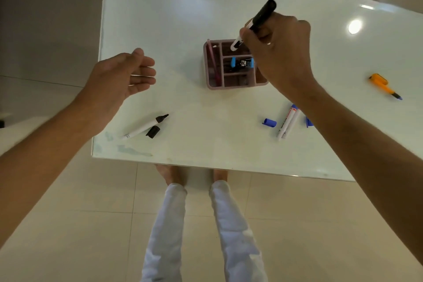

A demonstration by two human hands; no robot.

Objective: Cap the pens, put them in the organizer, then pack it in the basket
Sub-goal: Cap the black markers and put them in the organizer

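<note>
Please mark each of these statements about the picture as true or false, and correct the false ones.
1. The right hand holds a capped black marker over the organizer. True.
2. The left hand grips a pen. False: it is open above the table and holds nothing.
3. The uncapped black marker lies near the front left edge with its black cap beside it. True.
4. The orange pen stands inside the organizer. False: it lies on the table at the far right, its blue tip bare.
5. A blue cap lies loose on the table left of the two white markers. True.
</note>
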